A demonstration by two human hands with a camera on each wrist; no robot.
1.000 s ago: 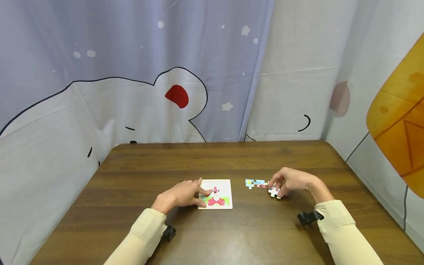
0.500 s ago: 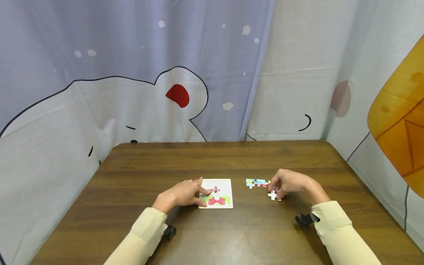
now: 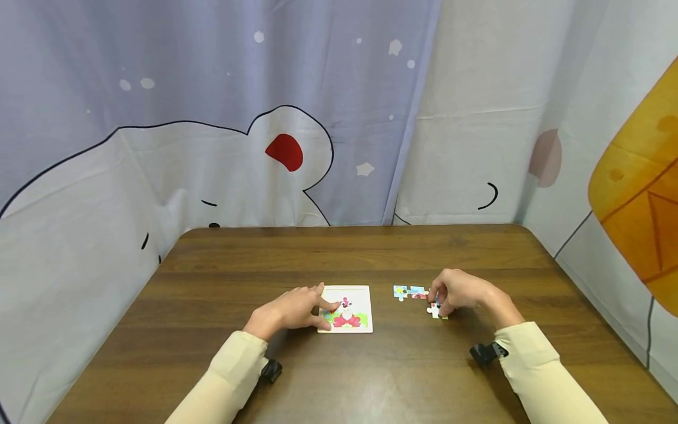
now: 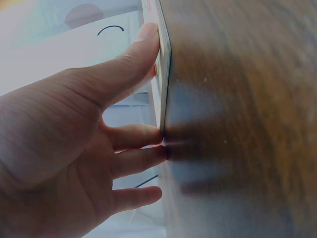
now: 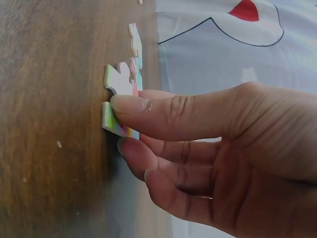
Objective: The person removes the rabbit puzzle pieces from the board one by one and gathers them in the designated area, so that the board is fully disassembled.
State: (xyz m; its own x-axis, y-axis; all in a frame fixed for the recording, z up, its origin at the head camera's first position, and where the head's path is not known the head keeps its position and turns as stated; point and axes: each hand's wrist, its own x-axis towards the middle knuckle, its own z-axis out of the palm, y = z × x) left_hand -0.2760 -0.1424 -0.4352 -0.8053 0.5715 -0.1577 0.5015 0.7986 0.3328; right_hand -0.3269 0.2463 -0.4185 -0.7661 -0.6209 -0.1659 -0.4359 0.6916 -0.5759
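A square puzzle board [image 3: 346,292] with a white frame and a pink cartoon figure lies mid-table in the head view. My left hand [image 3: 293,308] rests at its left side, with thumb and index finger over the picture. The left wrist view shows that hand's other fingers fairly straight by the board's edge [image 4: 166,84]. Farther right, my right hand [image 3: 459,288] has its fingers curled over loose jigsaw pieces and pinches a green-and-blue jigsaw piece [image 5: 112,120] between thumb and fingers. A mostly white jigsaw piece [image 5: 120,81] sits beside the thumb. Fingers partly hide these pieces.
Left of my right hand, a blue-and-yellow jigsaw piece [image 3: 399,292] and a blue-and-pink jigsaw piece [image 3: 417,292] lie in a row. The brown wooden table [image 3: 254,253] ends at a printed curtain [image 3: 365,118] at the back.
My right hand has shifted slightly left, and the pale piece by its thumb has moved left and turned a little. The left hand and the board stay in place.
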